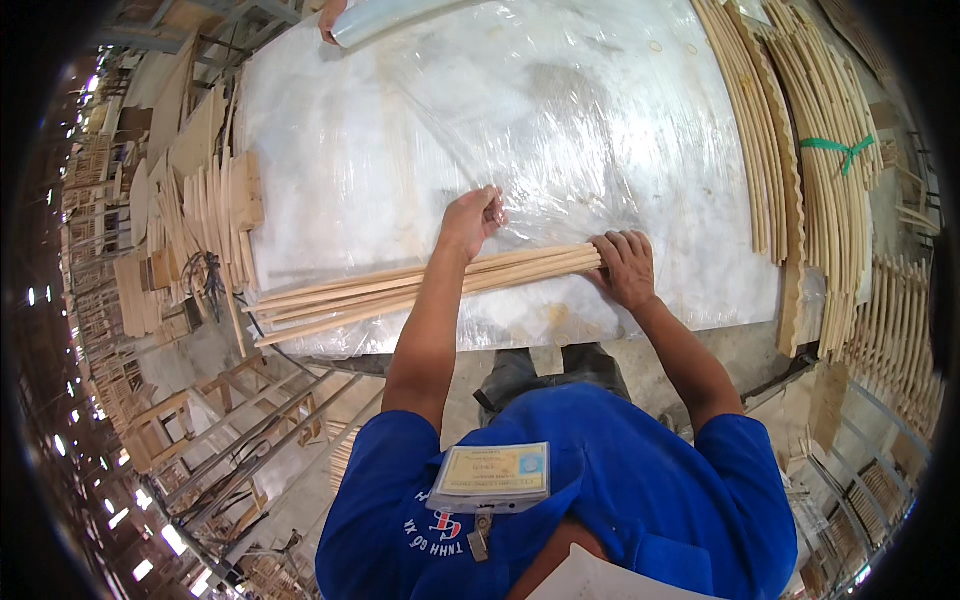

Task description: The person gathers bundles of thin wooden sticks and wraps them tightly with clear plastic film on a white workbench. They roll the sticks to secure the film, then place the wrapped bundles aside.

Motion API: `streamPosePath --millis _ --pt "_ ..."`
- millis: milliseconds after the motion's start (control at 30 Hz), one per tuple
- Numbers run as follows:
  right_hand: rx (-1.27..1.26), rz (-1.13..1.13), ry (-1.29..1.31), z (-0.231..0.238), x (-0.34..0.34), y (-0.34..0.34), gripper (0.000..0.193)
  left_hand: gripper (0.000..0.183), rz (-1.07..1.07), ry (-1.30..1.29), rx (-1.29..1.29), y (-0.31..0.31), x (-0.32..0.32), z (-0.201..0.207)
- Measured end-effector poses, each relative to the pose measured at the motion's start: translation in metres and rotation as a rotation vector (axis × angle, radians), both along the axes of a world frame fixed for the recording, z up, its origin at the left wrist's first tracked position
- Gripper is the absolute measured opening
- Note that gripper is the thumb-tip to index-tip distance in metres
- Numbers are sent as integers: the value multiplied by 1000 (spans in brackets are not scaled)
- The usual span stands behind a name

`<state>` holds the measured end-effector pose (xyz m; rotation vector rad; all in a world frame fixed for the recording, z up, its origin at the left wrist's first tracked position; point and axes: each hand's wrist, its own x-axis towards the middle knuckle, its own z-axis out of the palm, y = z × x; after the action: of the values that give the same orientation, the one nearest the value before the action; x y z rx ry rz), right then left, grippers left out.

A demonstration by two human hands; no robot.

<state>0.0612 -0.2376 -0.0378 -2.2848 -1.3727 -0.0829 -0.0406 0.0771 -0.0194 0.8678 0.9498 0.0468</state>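
Note:
Clear plastic film (560, 130) spreads over the pale worktable (310, 180) and runs from a roll (390, 20) at the far edge toward me. My left hand (473, 222) is closed in a pinch on the film, its forearm crossing above a bundle of long wooden sticks (400, 286). That bundle lies sideways along the near edge, its left ends fanned apart. Around the bundle's right end my right hand (626, 266) is wrapped, fingers over the top, with film bunched beside it.
Another person's hand (332, 20) touches the roll's left end. More sticks (745, 120) lie along the table's right side, beside a bundle tied with a green strip (840, 150). Wood pieces (215, 205) and dark cables (207, 280) are at the left edge. Metal frames (260, 420) stand below left.

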Motion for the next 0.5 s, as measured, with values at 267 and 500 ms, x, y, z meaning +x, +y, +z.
streamPosePath --millis 267,500 --pt "-14 49 -28 -4 5 -3 62 29 -303 483 1296 6 -85 13" --pt "-160 135 5 9 22 -1 58 67 -813 -219 1877 -128 -45 15"
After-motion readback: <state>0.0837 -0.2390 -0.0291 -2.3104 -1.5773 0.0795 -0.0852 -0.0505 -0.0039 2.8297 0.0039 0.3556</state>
